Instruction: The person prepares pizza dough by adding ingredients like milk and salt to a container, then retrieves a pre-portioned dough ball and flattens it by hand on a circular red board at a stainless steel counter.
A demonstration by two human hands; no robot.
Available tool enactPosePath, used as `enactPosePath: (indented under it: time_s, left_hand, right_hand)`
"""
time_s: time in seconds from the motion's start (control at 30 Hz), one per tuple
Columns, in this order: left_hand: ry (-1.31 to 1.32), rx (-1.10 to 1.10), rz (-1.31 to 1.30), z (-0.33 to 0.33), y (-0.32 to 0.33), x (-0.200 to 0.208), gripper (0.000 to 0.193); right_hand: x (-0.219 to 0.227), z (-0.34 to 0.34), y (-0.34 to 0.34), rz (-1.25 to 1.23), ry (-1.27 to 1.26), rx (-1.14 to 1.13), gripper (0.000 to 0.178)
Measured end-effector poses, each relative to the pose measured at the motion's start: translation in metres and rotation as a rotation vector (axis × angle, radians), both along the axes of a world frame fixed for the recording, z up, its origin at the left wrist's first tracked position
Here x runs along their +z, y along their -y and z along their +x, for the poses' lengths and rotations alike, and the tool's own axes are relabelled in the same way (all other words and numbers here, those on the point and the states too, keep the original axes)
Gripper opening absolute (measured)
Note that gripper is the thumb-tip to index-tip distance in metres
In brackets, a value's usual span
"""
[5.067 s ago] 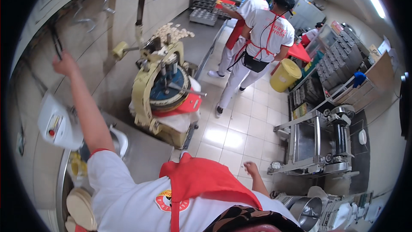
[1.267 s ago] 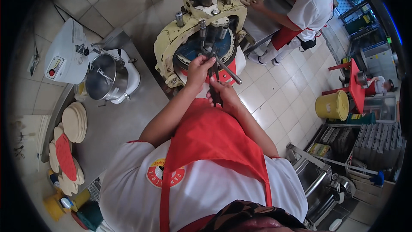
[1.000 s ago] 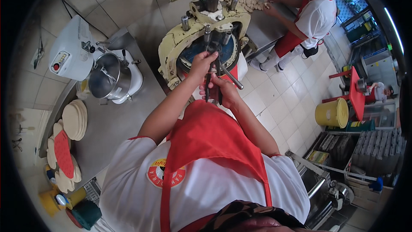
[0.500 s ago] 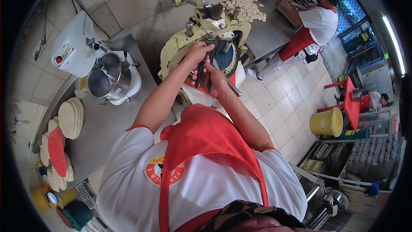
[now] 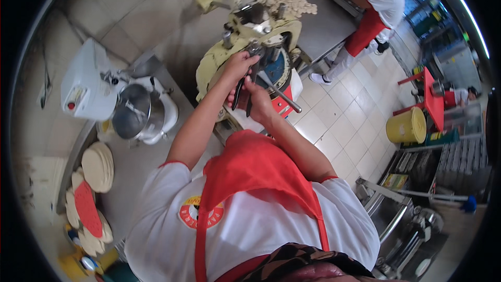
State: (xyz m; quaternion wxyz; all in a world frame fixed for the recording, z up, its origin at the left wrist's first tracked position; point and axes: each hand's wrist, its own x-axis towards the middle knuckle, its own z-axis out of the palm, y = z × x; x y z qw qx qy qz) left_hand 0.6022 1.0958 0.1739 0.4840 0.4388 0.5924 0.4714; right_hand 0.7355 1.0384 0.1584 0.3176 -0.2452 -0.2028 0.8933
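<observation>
A red cloth apron faces a cream-painted metal machine, partly hidden behind the arms. The apron's strap crosses a round red, white and yellow lettered badge. The left hand, further forward, and right hand both grip a black two-handled tool before the machine; fingers and blur obscure its tip, so contact cannot be told.

Tube light glares amid slight overall blur.

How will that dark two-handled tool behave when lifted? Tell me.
The dark tool looks like metal, so it is probably stiff and fairly heavy for its size. Its two handles stand apart, so they may swing if released.
</observation>
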Motion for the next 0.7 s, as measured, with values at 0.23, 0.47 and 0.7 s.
enactPosePath:
  time_s: [0.23,0.47,0.7]
  left_hand:
    - [0.084,-0.016,-0.065,-0.018,0.004,0.004,0.025]
    - [0.030,0.005,-0.178,-0.002,-0.014,0.008,0.020]
    - [0.028,0.254,0.008,0.046,-0.007,0.004,0.028]
  right_hand:
    - [-0.008,-0.022,-0.005,-0.157,-0.128,0.251,0.051]
    - [0.017,0.012,-0.016,-0.077,0.013,0.255,0.052]
    - [0.010,0.081,-0.066,-0.014,0.021,0.600,0.045]
